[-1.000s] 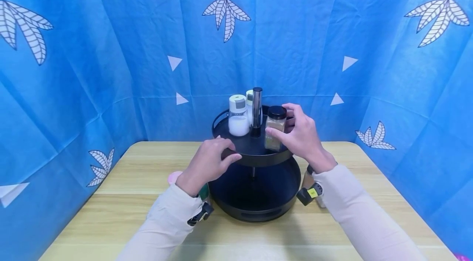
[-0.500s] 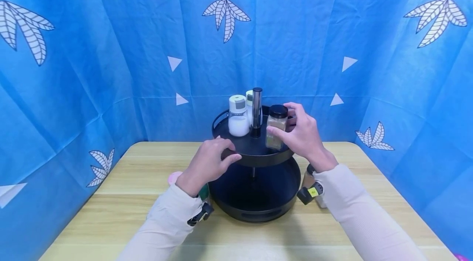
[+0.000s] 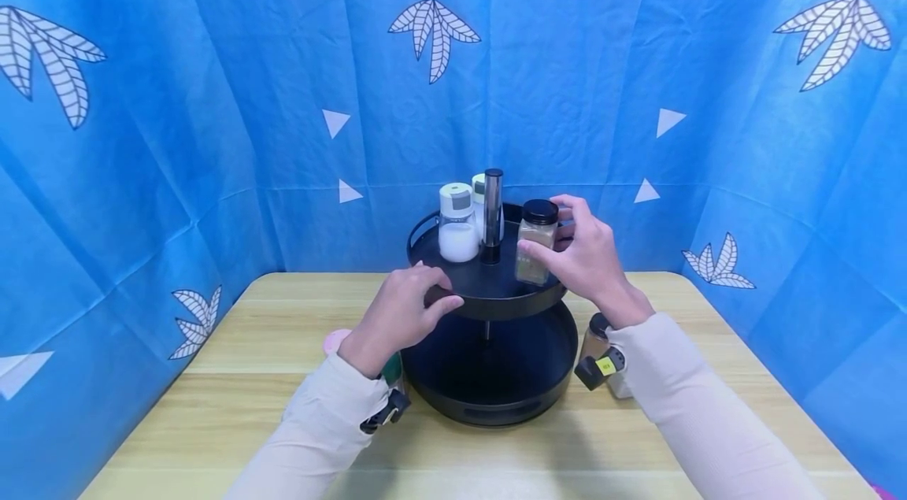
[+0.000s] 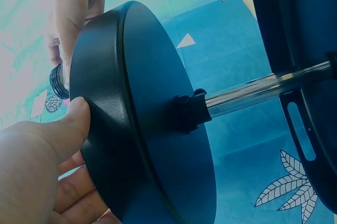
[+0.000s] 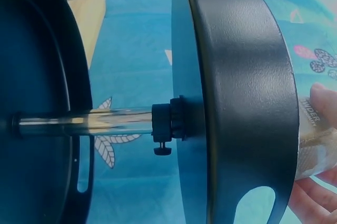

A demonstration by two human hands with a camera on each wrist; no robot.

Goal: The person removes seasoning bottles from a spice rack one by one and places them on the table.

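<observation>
A black two-tier rack stands on the table, its upper tray [image 3: 489,287] above a wider lower tray [image 3: 489,386]. My right hand [image 3: 584,260] holds a clear square spice jar [image 3: 533,252] with a black lid and brownish powder, at the right side of the upper tray. In the right wrist view the tray wall hides the base of the spice jar [image 5: 316,139]. My left hand [image 3: 400,311] grips the upper tray's front left rim, the thumb against the outer wall in the left wrist view. Two white-capped shakers, one in front [image 3: 457,236], stand left of the pole [image 3: 492,209].
On the table right of the rack, partly behind my right wrist, are a black-lidded jar [image 3: 595,338] and another container [image 3: 620,385]. A pink lid [image 3: 335,340] and a green item [image 3: 392,368] show behind my left wrist. Blue curtains [image 3: 567,90] surround the table.
My right hand and the spice jar have shifted slightly right and back over the upper tray. The left hand keeps its place on the rim.
</observation>
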